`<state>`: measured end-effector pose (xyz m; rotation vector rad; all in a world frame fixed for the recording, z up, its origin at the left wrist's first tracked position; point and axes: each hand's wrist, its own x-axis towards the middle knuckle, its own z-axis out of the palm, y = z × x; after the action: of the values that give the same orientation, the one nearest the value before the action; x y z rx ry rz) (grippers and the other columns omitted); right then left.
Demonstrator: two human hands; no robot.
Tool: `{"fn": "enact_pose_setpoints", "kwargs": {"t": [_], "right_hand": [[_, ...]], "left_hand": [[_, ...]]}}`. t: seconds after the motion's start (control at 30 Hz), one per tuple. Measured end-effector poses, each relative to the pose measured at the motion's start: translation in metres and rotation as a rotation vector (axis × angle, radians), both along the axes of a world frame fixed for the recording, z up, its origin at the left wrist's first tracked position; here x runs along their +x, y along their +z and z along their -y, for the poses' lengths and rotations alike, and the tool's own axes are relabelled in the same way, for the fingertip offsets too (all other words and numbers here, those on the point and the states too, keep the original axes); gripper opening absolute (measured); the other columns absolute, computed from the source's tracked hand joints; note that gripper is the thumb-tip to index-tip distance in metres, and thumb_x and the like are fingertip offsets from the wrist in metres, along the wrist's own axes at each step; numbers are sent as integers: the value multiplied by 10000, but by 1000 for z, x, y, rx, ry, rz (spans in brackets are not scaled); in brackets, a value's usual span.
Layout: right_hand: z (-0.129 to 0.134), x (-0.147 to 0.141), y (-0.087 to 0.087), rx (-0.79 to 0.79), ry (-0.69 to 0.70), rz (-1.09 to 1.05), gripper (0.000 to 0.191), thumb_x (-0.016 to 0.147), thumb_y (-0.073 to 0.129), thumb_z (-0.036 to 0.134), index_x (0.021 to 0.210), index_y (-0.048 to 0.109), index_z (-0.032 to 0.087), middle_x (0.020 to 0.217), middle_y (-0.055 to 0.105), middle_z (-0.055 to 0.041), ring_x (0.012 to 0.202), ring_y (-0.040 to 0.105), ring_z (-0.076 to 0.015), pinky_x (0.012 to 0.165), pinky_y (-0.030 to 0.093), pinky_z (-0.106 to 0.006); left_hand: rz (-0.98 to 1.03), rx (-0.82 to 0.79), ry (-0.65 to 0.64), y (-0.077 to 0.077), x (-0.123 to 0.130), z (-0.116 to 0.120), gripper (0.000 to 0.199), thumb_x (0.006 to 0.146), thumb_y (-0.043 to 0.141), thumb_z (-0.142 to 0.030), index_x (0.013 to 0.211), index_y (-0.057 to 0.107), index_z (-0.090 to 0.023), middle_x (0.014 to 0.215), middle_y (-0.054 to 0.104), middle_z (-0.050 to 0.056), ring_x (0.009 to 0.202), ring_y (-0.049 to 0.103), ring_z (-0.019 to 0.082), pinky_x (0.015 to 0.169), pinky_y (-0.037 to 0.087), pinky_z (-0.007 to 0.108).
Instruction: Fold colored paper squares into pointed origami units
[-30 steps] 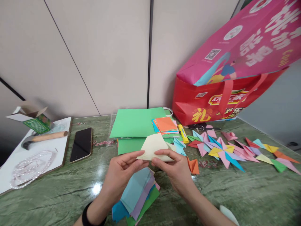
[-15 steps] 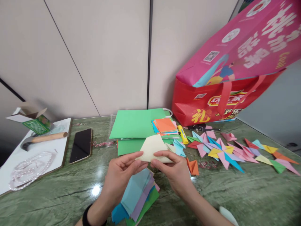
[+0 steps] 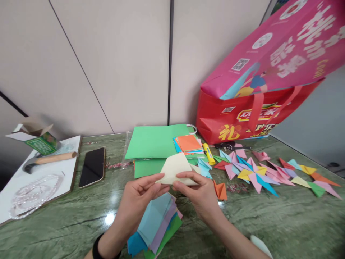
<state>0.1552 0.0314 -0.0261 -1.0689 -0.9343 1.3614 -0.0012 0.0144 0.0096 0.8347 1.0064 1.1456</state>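
The left hand [image 3: 136, 198] pinches the near left edge of the cream paper [image 3: 176, 167] with thumb below and fingertips above, its grip closed down to the thickness of the folded sheet. The right hand [image 3: 203, 194] has a matching grip on the same edge, farther right, thumb tip close to the left hand's fingers. The paper appears to be held up off the bench [image 3: 291, 216], its slanted sides narrowing toward a blunt far end.

It should be very light, fairly crisp along the folds yet easily bent, and dry enough not to slip. It would likely crease or tear under a hard squeeze, so the folded near edge seems the best place for a light pinch; the single-looking far part would probably buckle.

Just below the hands lies a fanned stack of coloured sheets [image 3: 155, 219], blue, purple and green. Beyond the paper are green sheets [image 3: 156, 142], with small orange squares [image 3: 188, 143] on their right part and a glue stick [image 3: 208, 154] just beside. Folded paper stars [image 3: 253, 172] spread to the right; a phone [image 3: 92, 167] lies well to the left.
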Motion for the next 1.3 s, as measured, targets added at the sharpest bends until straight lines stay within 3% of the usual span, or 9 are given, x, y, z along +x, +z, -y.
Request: {"fn": "enact_pose_setpoints", "kwargs": {"t": [0.27,0.4,0.63,0.8,0.9,1.13,1.3], "right_hand": [[2,1,4,23,10,20,212,559,779,272,719,680,176,681,679,-15,589,655,-168,559,527,-250],[2,2,7,48,-3,58,192,573,767,271,715,676,179,700,672,-15,598,648,-168,559,523,-255],[3,3,9,102,2,162,180,591,746,290,711,671,179,737,657,-34,634,626,-176,575,531,-282],[4,2,8,207,60,315,96,616,712,216,704,684,189,758,609,-27,671,589,-156,521,497,-223],[5,1,7,212,95,335,97,616,706,214,706,685,184,763,588,-29,640,573,-146,471,471,-207],[4,0,5,215,93,320,115,637,683,197,750,663,192,801,622,-24,704,597,-162,577,510,-235],[4,-2,5,170,98,189,370,638,680,185,990,573,222,1023,589,-45,820,607,-185,631,529,-256]], "left_hand": [[46,8,12,-3,1,-1,230,672,725,-194,892,710,-128,844,749,91,828,691,237,842,531,340],[-38,29,-29,1,0,-1,265,690,708,-189,943,683,-116,861,747,99,851,685,241,851,522,341],[-94,25,-48,5,0,-3,742,643,740,-145,1301,402,-188,1000,716,87,903,667,226,804,527,306],[-184,-26,-169,1,-4,-4,384,641,741,-189,1009,658,-115,886,742,97,819,684,224,735,536,271],[-213,-48,-168,0,-3,-5,244,649,734,-235,855,709,-108,823,750,91,759,692,222,710,549,284],[-246,-53,-82,2,0,-2,218,655,731,-255,820,716,-112,787,754,85,735,699,217,717,563,287],[-242,-55,-58,2,0,-1,222,643,739,-257,807,713,-109,770,753,87,729,700,222,716,567,294]]}}
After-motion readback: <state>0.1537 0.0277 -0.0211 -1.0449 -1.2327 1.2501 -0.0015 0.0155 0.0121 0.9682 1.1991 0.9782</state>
